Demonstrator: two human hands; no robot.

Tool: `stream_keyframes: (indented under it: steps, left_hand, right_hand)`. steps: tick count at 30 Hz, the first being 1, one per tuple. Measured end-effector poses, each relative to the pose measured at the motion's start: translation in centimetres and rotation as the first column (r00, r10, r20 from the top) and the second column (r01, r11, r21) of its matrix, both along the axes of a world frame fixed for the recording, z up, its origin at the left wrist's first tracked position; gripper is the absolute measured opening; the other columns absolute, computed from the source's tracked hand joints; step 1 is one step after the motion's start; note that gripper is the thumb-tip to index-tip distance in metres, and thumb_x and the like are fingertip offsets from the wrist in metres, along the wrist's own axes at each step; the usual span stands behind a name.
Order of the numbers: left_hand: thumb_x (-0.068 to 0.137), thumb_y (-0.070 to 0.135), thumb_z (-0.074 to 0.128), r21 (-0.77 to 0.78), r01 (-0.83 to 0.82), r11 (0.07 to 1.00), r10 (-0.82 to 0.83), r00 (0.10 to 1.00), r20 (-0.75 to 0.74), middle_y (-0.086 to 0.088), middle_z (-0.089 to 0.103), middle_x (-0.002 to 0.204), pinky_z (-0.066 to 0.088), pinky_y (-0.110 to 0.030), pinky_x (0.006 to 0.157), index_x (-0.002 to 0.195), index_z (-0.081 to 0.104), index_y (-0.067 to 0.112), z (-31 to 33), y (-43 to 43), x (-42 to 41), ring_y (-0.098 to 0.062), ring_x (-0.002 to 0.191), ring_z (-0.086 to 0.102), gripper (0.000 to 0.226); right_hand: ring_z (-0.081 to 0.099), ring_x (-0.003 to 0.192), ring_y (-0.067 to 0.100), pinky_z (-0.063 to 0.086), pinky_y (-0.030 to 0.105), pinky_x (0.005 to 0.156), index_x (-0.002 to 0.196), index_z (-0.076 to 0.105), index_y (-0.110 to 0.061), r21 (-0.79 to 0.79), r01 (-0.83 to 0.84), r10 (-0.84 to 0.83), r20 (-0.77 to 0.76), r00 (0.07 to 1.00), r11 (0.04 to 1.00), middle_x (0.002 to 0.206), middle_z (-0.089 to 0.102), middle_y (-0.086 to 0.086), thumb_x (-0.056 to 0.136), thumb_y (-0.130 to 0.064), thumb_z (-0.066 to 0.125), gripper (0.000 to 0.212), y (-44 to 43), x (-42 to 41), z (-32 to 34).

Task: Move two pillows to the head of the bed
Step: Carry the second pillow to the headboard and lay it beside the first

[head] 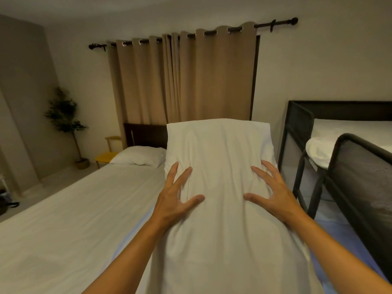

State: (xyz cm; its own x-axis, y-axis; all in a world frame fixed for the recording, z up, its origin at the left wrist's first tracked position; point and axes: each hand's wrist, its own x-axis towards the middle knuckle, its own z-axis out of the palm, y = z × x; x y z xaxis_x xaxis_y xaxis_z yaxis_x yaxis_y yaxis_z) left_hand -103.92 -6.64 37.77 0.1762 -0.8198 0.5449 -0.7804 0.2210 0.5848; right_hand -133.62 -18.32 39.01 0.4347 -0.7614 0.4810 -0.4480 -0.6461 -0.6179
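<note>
A long white pillow (220, 158) is held up lengthwise in front of me, over the right side of the bed (70, 219). My left hand (178, 196) presses its left side with fingers spread, and my right hand (273, 192) grips its right side the same way. A second white pillow (139, 155) lies flat at the head of the bed on the left, against the dark headboard (146, 134). The held pillow hides the right half of the head of the bed.
A black metal bunk bed (343, 162) with white bedding stands close on the right. Tan curtains (182, 81) hang behind the headboard. A yellow chair (106, 155) and a potted plant (65, 122) stand at the far left.
</note>
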Motion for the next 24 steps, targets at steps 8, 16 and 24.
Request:
stream_keyframes:
  steps: [8, 16, 24]
  left_hand:
    - [0.070, 0.080, 0.059, -0.004, 0.047, 0.999, -0.047, 0.999, -0.014, 0.027, -0.004, 0.161, 0.024, -0.028, 0.107, 0.144, 0.023, 0.061, -0.1, -1.6, -1.0, 0.004, 0.140, 0.011, 0.085]
    - [0.070, 0.080, 0.058, 0.019, 0.077, 0.997, -0.077, 0.997, -0.005, 0.026, -0.004, 0.161, 0.024, -0.026, 0.107, 0.147, 0.026, 0.054, -1.0, -4.7, -0.9, 0.005, 0.140, 0.010, 0.088]
    - [0.075, 0.073, 0.063, 0.049, 0.031, 0.998, -0.029, 0.999, -0.034, 0.025, -0.004, 0.162, 0.024, -0.030, 0.110, 0.149, 0.024, 0.053, -2.7, -8.4, 3.6, 0.002, 0.142, 0.010, 0.086]
  right_hand:
    - [0.019, 0.145, 0.010, 0.033, 0.047, 0.113, 0.142, 0.032, -0.052, 0.002, 0.028, -0.028, 0.013, 1.000, 1.000, 0.156, 0.008, -0.029, 0.066, -0.075, 0.068, 0.087, -0.9, -1.5, -0.4]
    - [0.018, 0.138, 0.001, 0.029, 0.040, 0.111, 0.143, 0.032, -0.051, 0.005, 0.077, -0.076, -0.014, 0.997, 0.997, 0.156, 0.008, -0.028, 0.069, -0.066, 0.070, 0.084, -3.0, -1.9, -1.4]
    - [0.017, 0.140, 0.005, 0.026, 0.042, 0.113, 0.141, 0.031, -0.052, 0.055, 0.015, -0.013, -0.034, 0.999, 0.998, 0.156, 0.007, -0.028, 0.070, -0.063, 0.071, 0.083, -8.4, 3.3, -2.1]
